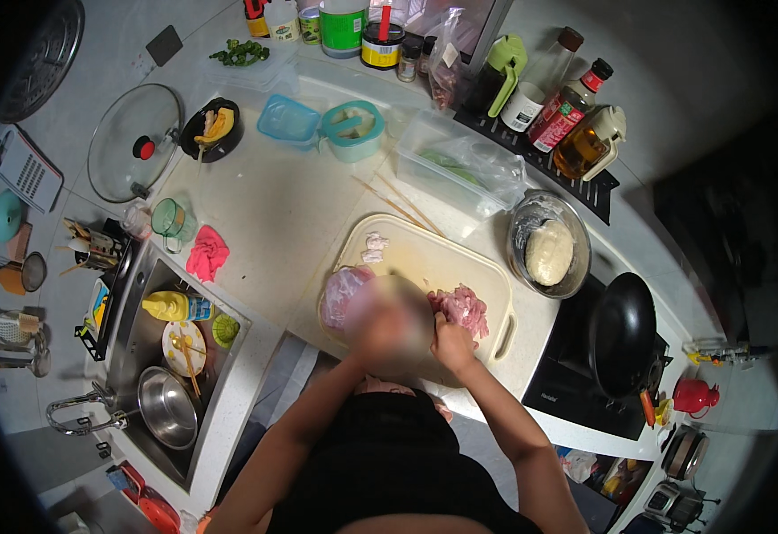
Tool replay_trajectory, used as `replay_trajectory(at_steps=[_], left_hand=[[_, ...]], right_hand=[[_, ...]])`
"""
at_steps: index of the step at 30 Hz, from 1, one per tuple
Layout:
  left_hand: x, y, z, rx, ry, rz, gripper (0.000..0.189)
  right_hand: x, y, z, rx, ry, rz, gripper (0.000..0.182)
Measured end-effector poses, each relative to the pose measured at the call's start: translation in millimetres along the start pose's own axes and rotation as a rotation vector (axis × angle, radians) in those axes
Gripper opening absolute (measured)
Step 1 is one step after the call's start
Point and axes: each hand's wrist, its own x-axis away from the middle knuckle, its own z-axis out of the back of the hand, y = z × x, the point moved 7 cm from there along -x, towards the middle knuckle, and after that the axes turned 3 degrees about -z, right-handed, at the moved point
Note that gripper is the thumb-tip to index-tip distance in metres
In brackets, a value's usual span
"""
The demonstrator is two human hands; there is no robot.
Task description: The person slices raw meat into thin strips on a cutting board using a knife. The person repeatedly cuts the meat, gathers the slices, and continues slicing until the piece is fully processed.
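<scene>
A pale plastic cutting board (442, 250) lies on the counter in front of me. Sliced raw meat (462, 308) is heaped on its right part, and a larger piece of raw meat (341, 299) sits at its left edge. Two small whitish scraps (374, 247) lie near the far left corner. My right hand (452, 344) has its fingers curled at the near edge of the sliced meat; what it grips is hidden. A blurred patch covers most of my left hand (372, 337), beside the larger piece, so its fingers and anything in them cannot be made out.
Chopsticks (399, 203) and a clear plastic box (456, 180) lie beyond the board. To the right are a metal bowl of dough (549, 252) and a black wok (623, 334) on the stove. A pink cloth (208, 253) lies left, beside the sink (229, 347). Bottles line the back.
</scene>
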Motion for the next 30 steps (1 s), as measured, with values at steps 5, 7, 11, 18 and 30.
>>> replay_trajectory(at_steps=[5, 7, 11, 18, 30], left_hand=[[-2, 4, 3, 0.012, 0.017, -0.003, 0.030], [-3, 5, 5, 0.010, 0.031, -0.010, 0.030], [-5, 14, 16, -0.042, 0.064, -0.049, 0.029], [0, 23, 33, -0.086, 0.203, -0.080, 0.025], [6, -3, 9, 0.033, 0.002, 0.118, 0.024]], right_hand=[[-24, 0, -28, -0.026, -0.102, 0.051, 0.023], [-36, 5, -44, -0.026, -0.111, -0.027, 0.022], [-38, 26, -36, -0.308, 0.249, -0.315, 0.025], [-6, 20, 10, -0.230, 0.213, -0.164, 0.027], [6, 8, 8, 0.022, 0.038, -0.106, 0.025]])
